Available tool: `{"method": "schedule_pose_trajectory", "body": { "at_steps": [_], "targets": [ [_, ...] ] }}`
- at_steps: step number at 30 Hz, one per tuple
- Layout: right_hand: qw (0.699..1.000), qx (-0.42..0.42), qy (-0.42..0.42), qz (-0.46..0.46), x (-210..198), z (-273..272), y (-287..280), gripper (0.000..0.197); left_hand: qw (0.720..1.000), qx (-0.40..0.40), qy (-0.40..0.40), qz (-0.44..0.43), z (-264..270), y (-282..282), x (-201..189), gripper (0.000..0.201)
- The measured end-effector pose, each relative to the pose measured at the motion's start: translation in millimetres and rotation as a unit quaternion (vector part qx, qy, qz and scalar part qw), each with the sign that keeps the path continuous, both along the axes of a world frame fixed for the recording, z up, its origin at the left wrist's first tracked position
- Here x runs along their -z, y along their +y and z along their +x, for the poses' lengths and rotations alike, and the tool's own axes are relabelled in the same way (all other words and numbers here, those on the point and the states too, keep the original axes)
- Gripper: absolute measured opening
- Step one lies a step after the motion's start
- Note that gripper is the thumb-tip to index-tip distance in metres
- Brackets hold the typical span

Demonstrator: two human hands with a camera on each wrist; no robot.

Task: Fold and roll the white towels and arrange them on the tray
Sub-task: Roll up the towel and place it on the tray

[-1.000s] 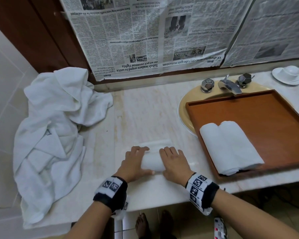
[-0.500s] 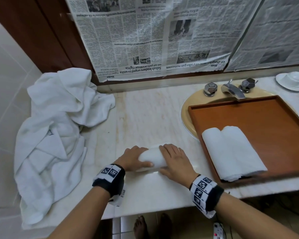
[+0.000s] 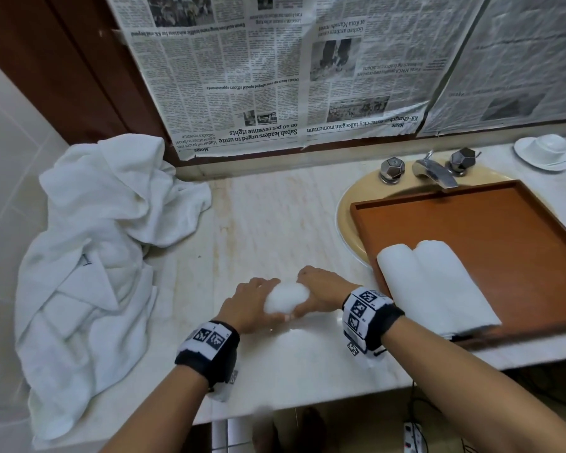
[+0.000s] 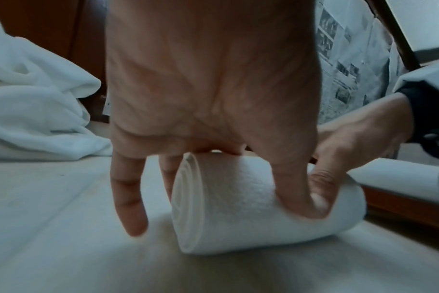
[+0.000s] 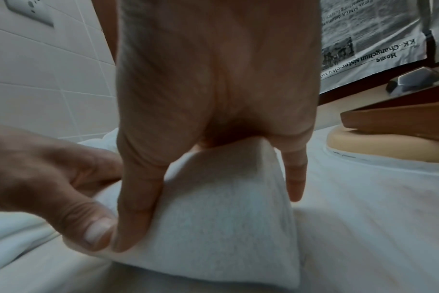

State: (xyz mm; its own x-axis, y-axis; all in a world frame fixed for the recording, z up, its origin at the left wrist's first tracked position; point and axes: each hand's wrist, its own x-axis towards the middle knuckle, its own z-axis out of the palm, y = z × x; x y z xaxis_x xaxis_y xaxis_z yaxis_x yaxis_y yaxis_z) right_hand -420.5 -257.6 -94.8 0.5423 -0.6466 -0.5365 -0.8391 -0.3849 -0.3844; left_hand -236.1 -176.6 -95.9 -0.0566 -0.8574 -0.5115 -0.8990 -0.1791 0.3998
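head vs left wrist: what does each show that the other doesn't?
Head only: two rolled towels on the wooden tray, faucet, cup and saucer.
Left wrist only: the spiral end of the towel roll.
Both: left hand and right hand gripping the towel roll, crumpled white towels, newspaper.

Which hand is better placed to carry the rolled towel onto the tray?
Right, probably. The right hand grips the rolled towel on the side toward the tray, which lies to the right; the left hand would cross over.
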Motion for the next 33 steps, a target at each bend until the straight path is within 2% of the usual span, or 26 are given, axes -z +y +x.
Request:
{"method": "schedule_pose_trajectory", "body": {
  "at_steps": [6,10,12,14,17,20,22,25,28,33],
  "targets": [
    [0.999,0.009,-0.006,0.031,0,-8,16,0.083,0.995,0.052,-0.027,0.076,3,-10,-7,0.089],
    [0.996,0.017,0.015,0.09,-1,-14,30,0.091,0.989,0.061,-0.018,0.131,2,-5,-5,0.108],
    [0.994,0.027,0.012,0.108,-2,-18,39,0.096,0.987,0.07,-0.008,0.147,0,-1,-7,0.102],
    [0.993,0.037,0.003,0.113,-2,-21,49,0.099,0.984,0.095,-0.008,0.151,-3,4,-10,0.086],
    [0.993,0.031,0.011,0.115,-7,-21,63,0.082,0.983,0.121,0.002,0.141,-6,12,-10,0.068],
    [0.995,0.028,0.023,0.095,-11,-20,77,0.064,0.986,0.125,0.015,0.112,-5,19,-11,0.071],
    [0.996,0.034,0.022,0.082,-12,-20,85,0.064,0.986,0.133,0.014,0.098,-4,24,-12,0.077],
    [0.996,0.043,0.002,0.079,-16,-23,96,0.06,0.983,0.153,0.034,0.097,-3,30,-15,0.072],
    [0.992,0.068,-0.01,0.104,-21,-30,104,0.057,0.978,0.17,0.065,0.098,-4,32,-19,0.069],
    [0.981,0.123,-0.036,0.143,-32,-44,110,0.063,0.971,0.203,0.11,0.059,-10,26,-31,0.072]
  ]
}}
